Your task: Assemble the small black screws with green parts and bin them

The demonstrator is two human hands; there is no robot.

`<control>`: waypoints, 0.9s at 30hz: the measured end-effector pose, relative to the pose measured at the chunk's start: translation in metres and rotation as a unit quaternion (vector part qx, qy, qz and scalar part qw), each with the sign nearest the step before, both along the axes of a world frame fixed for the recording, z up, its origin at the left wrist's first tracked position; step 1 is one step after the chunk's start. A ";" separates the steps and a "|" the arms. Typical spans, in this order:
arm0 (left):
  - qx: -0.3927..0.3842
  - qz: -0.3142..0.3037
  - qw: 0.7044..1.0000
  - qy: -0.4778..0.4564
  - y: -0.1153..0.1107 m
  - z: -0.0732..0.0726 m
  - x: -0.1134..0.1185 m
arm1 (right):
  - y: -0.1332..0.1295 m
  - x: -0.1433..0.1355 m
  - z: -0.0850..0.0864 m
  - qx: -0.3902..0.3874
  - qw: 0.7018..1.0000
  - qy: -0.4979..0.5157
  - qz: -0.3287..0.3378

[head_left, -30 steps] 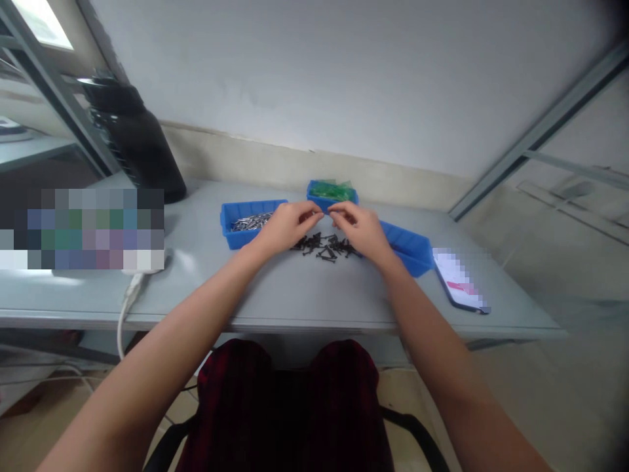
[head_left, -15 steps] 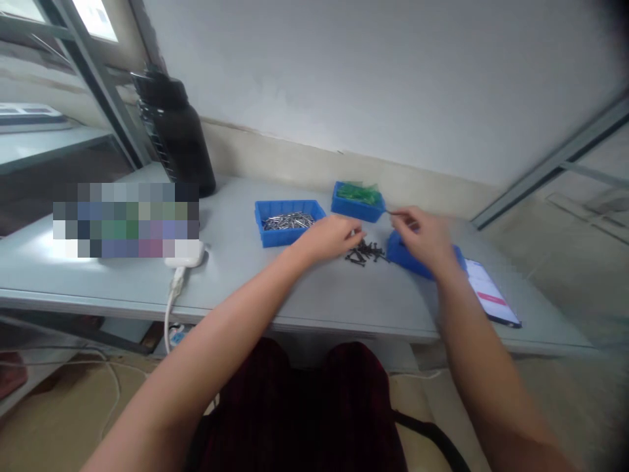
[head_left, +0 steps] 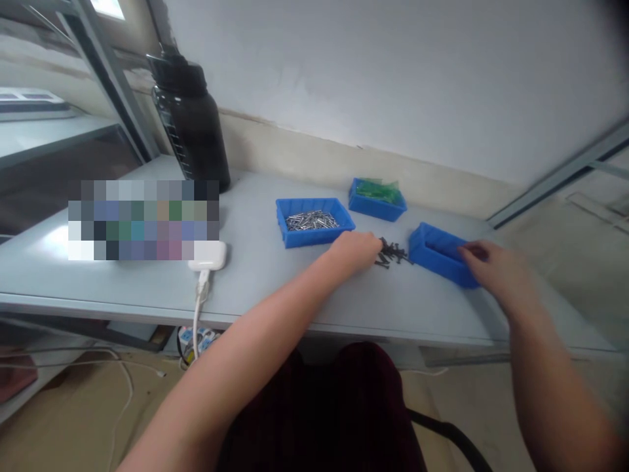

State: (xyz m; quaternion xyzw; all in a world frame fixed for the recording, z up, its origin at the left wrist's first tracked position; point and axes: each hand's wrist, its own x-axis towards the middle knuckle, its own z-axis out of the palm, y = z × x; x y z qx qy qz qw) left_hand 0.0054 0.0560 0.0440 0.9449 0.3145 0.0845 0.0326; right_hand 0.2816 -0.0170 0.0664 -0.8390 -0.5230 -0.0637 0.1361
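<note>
My left hand (head_left: 358, 249) rests at the left edge of a small heap of dark screws (head_left: 393, 252). Its fingers are bent and pressed together, with the tips hidden behind the hand. Over the right end of a long blue bin (head_left: 442, 265) is my right hand (head_left: 496, 269), thumb and fingers drawn together in a pinch at the bin's opening. Whatever lies between those fingers is too small to make out. The visible inside of this bin shows only blue and shadow. Behind my left hand stands a blue bin (head_left: 282, 226) of silver screws or nails (head_left: 314, 220).
Near the wall, a smaller blue bin (head_left: 377, 208) holds green plastic pieces (head_left: 378, 191). A tall black bottle (head_left: 194, 124) stands at the back left. A white charger (head_left: 208, 255) with a cable lies before a blurred-out patch. The grey tabletop (head_left: 275, 288) ends just before my knees.
My right hand has gone from the bin's far left end, where a thin dark piece stuck out of its fingers, to its right end. My left hand's fingers have closed. The phone is out of sight.
</note>
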 end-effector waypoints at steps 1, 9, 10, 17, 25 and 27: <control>-0.001 -0.002 1.000 -0.002 0.000 -0.001 0.000 | 0.002 0.000 -0.002 0.010 1.000 0.002 0.004; -0.012 -0.012 1.000 -0.025 0.002 -0.005 0.003 | 0.012 0.006 -0.014 0.080 0.994 0.001 0.074; -0.015 -0.012 1.000 -0.025 0.003 -0.005 0.003 | 0.013 0.005 -0.013 0.077 0.995 0.004 0.063; -0.024 -0.012 0.999 -0.031 0.001 -0.003 0.004 | 0.013 -0.003 -0.009 0.045 0.999 0.005 0.027; -0.016 -0.017 1.000 -0.019 -0.002 -0.001 0.004 | 0.006 -0.025 -0.005 0.182 0.969 -0.056 0.158; -0.014 -0.020 1.000 -0.017 -0.002 -0.002 0.005 | 0.001 -0.030 -0.006 0.222 0.947 -0.076 0.220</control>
